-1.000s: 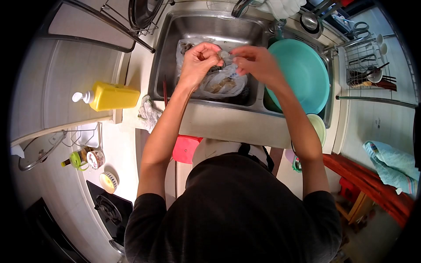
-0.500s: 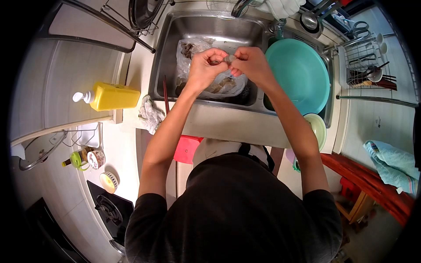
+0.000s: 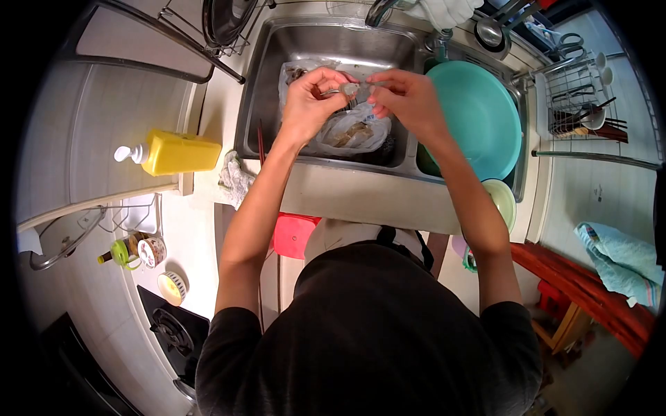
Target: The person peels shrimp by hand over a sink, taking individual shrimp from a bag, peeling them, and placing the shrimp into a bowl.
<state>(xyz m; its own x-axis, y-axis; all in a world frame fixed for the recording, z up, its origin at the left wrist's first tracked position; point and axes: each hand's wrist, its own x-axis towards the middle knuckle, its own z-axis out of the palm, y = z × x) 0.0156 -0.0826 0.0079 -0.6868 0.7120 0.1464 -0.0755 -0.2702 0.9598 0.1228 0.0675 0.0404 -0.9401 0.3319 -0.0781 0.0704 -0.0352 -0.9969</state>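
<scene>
Over the sink [image 3: 333,41], my left hand [image 3: 309,104] pinches a small greyish, translucent peeled-looking shrimp [image 3: 349,89] between thumb and fingers. Facing it, my right hand [image 3: 415,102] has its thumb and fingertips closed on a thin, see-through bit that looks like shrimp shell [image 3: 366,87]. A narrow gap separates the two pieces. Beneath my hands, a white plastic bag [image 3: 374,128] lies spread in the sink basin, with brownish-grey shrimp or shells [image 3: 356,136] in it. My left hand hides part of the bag.
A turquoise basin [image 3: 475,118] fills the right sink bowl, beside a pale green bowl [image 3: 501,201]. Left of the sink are a yellow pump bottle [image 3: 182,152], a glove-like cloth [image 3: 237,182] and dark red chopsticks [image 3: 261,142]. The faucet [image 3: 380,12] rises behind.
My hands have moved apart, the left going left and the right slightly right. The shrimp stays in my left fingers, and a thin piece has come away with my right.
</scene>
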